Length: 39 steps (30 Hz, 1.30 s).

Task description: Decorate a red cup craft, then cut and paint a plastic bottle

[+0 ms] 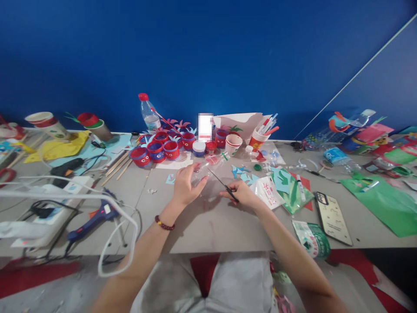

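Note:
My left hand [186, 187], with a dark red bead bracelet on its wrist, is curled around a clear plastic bottle [202, 170]. The bottle lies tilted over the table, and its see-through outline is hard to follow. In my right hand [243, 194] is a black-handled cutting tool [232, 193] with a long thin metal blade. That blade points up and left, its tip beside the bottle. Whether the tool is scissors or a knife, I cannot tell. Behind the bottle stand several red and blue paper-wrapped cups [155, 151] with stuck-on eyes.
A blue glue gun [93, 217], power strip [48, 217] and white cables crowd the left. Paper scraps [282, 180], a phone [332, 217] and green sheets [381, 204] lie to the right. A paper cup of pens [258, 138] and a red-capped bottle [149, 113] stand behind.

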### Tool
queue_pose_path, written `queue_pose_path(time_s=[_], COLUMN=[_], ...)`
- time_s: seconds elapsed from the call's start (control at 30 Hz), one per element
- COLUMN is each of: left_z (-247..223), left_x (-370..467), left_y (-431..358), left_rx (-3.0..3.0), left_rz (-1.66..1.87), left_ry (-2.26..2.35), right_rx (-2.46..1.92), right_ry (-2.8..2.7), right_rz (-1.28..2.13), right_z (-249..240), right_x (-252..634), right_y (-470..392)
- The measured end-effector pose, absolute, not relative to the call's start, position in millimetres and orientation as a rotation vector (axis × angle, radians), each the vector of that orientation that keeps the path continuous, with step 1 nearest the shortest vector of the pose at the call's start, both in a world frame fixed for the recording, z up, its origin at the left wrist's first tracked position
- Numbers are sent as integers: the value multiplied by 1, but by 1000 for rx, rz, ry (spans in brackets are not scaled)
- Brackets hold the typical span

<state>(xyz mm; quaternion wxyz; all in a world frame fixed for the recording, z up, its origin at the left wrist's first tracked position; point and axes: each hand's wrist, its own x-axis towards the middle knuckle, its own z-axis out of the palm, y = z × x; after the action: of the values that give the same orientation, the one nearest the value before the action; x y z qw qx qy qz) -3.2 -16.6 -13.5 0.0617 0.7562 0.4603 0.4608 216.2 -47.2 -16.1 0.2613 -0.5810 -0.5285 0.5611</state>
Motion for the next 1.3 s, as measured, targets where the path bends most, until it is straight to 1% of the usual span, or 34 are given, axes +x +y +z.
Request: queue_pose_path(time_s=[0.23,0.43,0.73,1.3], left_z=[-15,-17,-19,-21], left_x=[3,5,3,1], left_y=[-22,-24,-22,-18], left_rx=[2391,2439,2445,2418], left_rz=[1398,1401,1501,1498], left_ry=[1343,1411,1376,1366], right_rx=[-1542,-1494,-1542,-1528], right_ry=[-1391,-1326,-1309,-1367], right_rz=[1552,1617,1597,1550], right_z=[-13,-10,-9,-13], right_x=[212,207,206,207], right_y=[-51,-54,-52,-51])
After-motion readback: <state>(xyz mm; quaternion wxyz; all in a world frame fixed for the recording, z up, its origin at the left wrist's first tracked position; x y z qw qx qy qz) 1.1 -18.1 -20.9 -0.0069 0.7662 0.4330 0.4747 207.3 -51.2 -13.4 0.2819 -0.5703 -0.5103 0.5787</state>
